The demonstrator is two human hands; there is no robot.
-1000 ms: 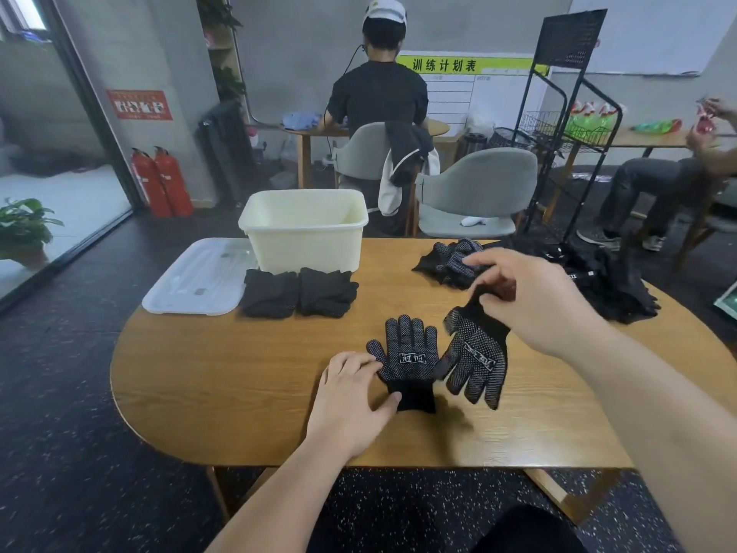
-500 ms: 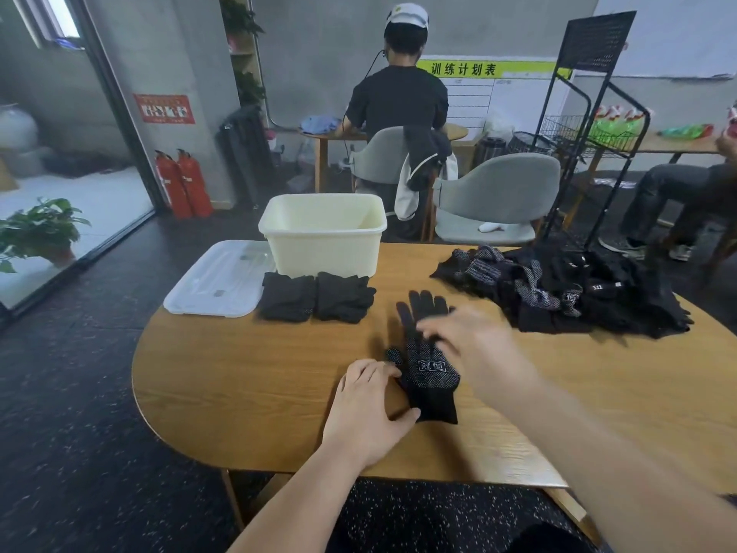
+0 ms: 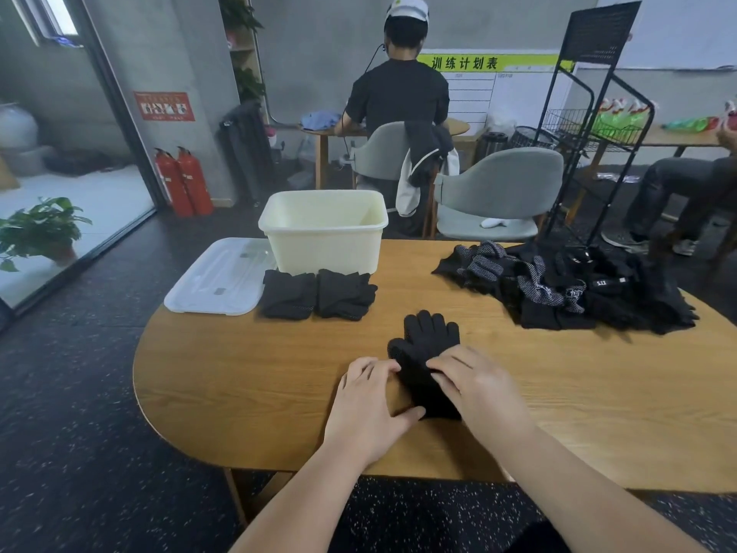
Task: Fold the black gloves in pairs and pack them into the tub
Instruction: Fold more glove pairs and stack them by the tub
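Note:
A stacked pair of black gloves (image 3: 428,345) lies flat on the wooden table (image 3: 247,365), fingers pointing away from me. My left hand (image 3: 369,409) rests flat beside the pair's left edge, its thumb touching the cuff. My right hand (image 3: 476,387) lies on top of the pair's lower half with straight fingers pressing down. Two folded glove bundles (image 3: 317,294) sit in front of the cream tub (image 3: 325,233), which looks empty. A heap of loose black gloves (image 3: 570,287) lies at the table's far right.
The tub's translucent lid (image 3: 217,277) lies flat left of the tub. Grey chairs (image 3: 498,193), a black wire rack (image 3: 590,125) and a person with their back to me stand beyond the table. Another seated person is at the far right.
My right hand carried the second glove from the right and laid it on the first; both hands now rest on the stacked pair. The view has shifted slightly left.

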